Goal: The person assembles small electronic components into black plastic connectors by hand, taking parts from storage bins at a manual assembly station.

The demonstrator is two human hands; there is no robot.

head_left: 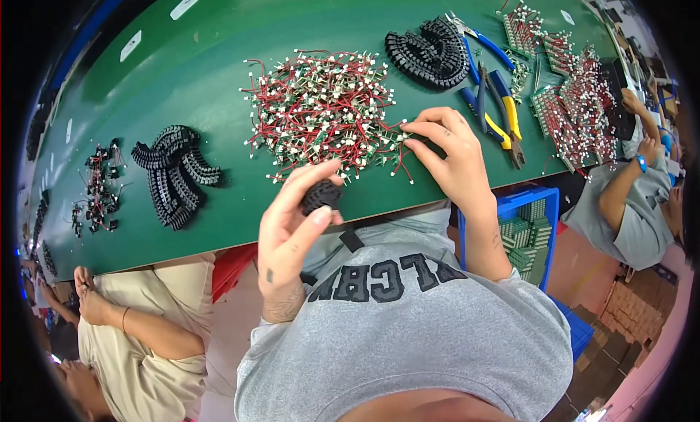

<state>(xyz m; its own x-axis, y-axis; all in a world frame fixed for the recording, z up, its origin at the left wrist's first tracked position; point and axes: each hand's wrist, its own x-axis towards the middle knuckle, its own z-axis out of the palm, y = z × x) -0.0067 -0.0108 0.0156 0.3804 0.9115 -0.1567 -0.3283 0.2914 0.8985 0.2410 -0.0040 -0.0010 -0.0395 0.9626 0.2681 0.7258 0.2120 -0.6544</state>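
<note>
One black bundle [319, 195] sat clamped in the left hand [283, 229]; the right hand [453, 158], well apart, had fingertips at the wire pile's [321, 108] edge, its grip unclear. Pliers [512, 119] and black strips [430, 56] lay farther out on the counter [197, 79].

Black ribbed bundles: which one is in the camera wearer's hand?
The small rounded black ribbed bundle in the left hand. The branching black cluster at left and fanned black cluster at upper right lie on the green tabletop.
</note>
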